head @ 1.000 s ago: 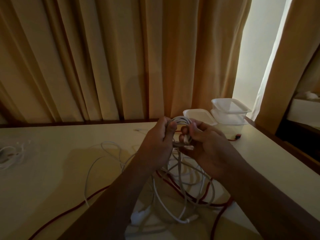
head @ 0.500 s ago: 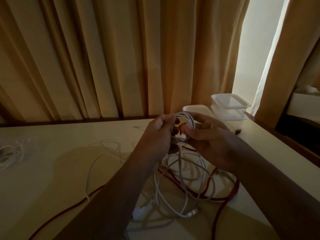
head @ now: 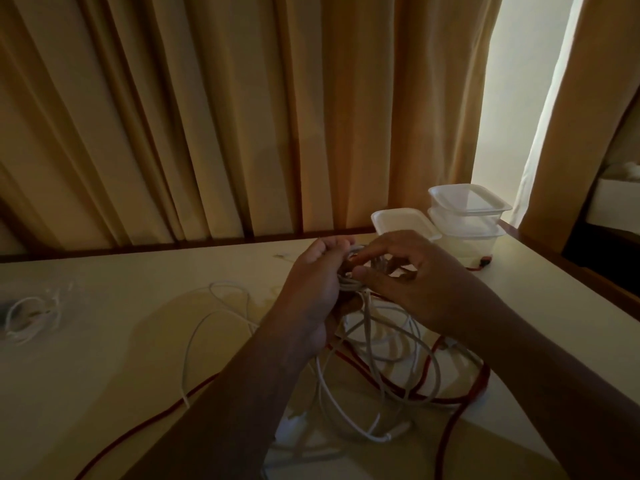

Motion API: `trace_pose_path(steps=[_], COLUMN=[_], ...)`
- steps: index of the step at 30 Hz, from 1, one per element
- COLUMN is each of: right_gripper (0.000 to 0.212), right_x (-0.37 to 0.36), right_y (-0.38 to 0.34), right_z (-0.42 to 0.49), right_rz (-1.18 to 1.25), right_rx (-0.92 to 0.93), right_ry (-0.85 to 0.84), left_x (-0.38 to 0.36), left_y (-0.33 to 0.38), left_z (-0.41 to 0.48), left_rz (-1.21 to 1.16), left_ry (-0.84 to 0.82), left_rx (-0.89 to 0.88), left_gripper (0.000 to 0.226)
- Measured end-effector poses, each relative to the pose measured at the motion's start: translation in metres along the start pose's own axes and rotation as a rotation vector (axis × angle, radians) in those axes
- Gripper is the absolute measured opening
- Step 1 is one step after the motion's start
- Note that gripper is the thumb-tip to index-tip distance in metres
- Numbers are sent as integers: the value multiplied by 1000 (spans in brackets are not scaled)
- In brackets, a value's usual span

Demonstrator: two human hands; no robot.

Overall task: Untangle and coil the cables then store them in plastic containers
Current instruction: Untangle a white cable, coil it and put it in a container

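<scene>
Fingers of our left hand clamp the gathered white cable, anchoring it above the table. Our right hand pinches a strand to work it free. Slack hangs tangled with the red cable. Containers stand behind.

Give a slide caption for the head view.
Left hand and right hand hold white cable bundle above a red cable; containers behind.

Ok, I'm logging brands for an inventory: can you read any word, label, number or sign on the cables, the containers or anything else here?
No text can be read anywhere in this view.
The white cables, red cable, plastic containers and curtain show no legible print. In this dim light, any marking on the plugs is too small to tell.
</scene>
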State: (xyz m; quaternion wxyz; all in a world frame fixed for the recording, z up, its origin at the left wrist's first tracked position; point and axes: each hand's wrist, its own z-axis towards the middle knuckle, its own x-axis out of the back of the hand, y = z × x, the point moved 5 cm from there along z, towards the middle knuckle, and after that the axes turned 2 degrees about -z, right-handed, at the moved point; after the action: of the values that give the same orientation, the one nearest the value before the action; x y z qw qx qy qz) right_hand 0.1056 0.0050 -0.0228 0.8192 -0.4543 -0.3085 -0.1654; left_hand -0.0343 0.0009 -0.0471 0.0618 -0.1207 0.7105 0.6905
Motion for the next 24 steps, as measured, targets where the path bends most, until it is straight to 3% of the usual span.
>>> trace_pose_path(steps=[5,8,12,16,24], right_gripper=[13,29,10,5,16], right_x=[-4,-6,-3,-4,-3], right_y=[5,3,-5,-8,-14], right_z=[3,1,-4,-8,-8], right_rz=[-74,-62,-50,-196,-447], right_rx=[40,70,133,149,177], right_ry=[-23,-42,25,-10,-43], left_x=[-2,-3,-4,-1,-3], left_y=[-1,-2,0,0,5], left_z=[0,1,-1,-1,1], left_rz=[-12,20,93,126,203], left_ry=[-20,-64,-92,-71,-137], left_rx=[14,8,16,13,-70], left_gripper=[22,24,16,19,20])
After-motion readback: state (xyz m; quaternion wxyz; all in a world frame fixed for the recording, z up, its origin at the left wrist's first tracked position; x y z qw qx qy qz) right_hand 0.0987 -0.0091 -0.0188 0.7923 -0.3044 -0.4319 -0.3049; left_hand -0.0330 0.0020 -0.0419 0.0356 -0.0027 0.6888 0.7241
